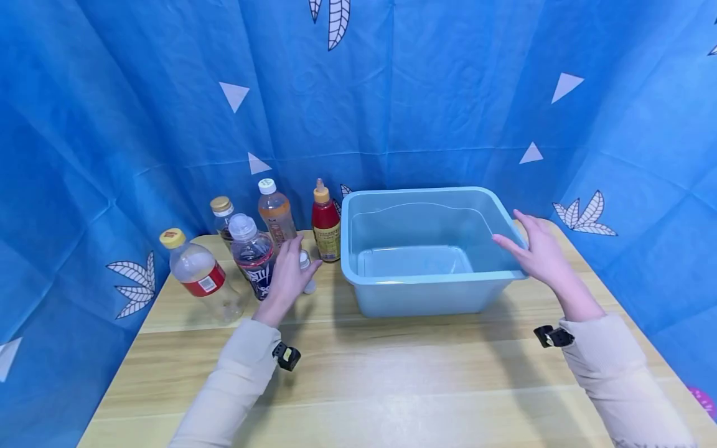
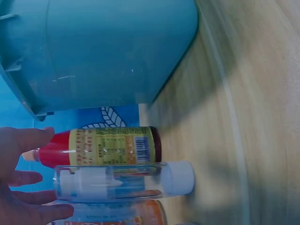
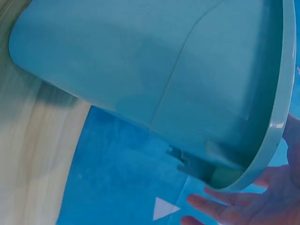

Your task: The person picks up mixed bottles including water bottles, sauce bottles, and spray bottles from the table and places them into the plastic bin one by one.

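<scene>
My left hand (image 1: 299, 256) reaches among the bottles, fingers spread loosely round a small clear bottle (image 1: 305, 272) with a white cap; I cannot see a firm grip. In the left wrist view that small bottle (image 2: 122, 180) stands in front of a red sauce bottle (image 2: 103, 147), and the left hand's (image 2: 51, 173) straight fingers lie at its far end. My right hand (image 1: 512, 231) rests with straight fingers on the right rim of a light blue plastic tub (image 1: 426, 278). The right wrist view shows those fingers (image 3: 220, 208) just under the tub's rim (image 3: 276, 117).
Behind and left of the small bottle stand a red sauce bottle (image 1: 326, 224), an orange drink bottle (image 1: 276, 214), a gold-capped bottle (image 1: 223, 214), a dark-labelled bottle (image 1: 252, 252) and a yellow-capped, red-labelled bottle (image 1: 198, 274). A wooden table (image 1: 392, 373) bears everything; blue cloth surrounds it.
</scene>
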`<state>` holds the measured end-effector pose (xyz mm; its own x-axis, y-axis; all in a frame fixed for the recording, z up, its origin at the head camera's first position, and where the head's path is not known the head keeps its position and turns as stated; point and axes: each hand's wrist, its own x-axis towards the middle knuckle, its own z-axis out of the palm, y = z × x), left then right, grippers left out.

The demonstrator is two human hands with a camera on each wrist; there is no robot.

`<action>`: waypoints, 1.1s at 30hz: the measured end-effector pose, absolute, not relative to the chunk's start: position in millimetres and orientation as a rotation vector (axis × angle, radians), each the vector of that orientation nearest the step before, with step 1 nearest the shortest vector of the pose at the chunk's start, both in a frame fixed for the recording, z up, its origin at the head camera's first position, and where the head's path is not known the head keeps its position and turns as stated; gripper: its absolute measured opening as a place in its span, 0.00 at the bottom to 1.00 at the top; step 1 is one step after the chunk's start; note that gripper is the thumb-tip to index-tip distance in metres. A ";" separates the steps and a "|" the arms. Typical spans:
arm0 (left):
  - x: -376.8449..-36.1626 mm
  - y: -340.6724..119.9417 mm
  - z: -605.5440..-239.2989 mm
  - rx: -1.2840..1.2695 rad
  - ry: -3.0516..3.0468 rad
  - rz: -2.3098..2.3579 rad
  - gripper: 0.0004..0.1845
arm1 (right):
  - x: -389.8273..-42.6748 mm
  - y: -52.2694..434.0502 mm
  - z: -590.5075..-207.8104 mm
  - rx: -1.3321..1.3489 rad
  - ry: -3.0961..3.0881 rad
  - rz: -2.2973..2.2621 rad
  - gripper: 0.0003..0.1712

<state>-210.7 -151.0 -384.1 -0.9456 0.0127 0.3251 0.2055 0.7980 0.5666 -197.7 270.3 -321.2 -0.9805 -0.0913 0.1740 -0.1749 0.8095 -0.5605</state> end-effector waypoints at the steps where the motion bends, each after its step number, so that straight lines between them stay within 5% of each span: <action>1: -211.2 -151.2 -385.9 -0.159 -2.679 -0.906 0.35 | -197.0 272.3 -322.2 0.200 -2.848 0.926 0.44; 33: -208.0 -149.8 -427.3 0.006 -2.394 -1.086 0.27 | -193.6 300.9 -355.1 -0.040 -2.528 1.591 0.33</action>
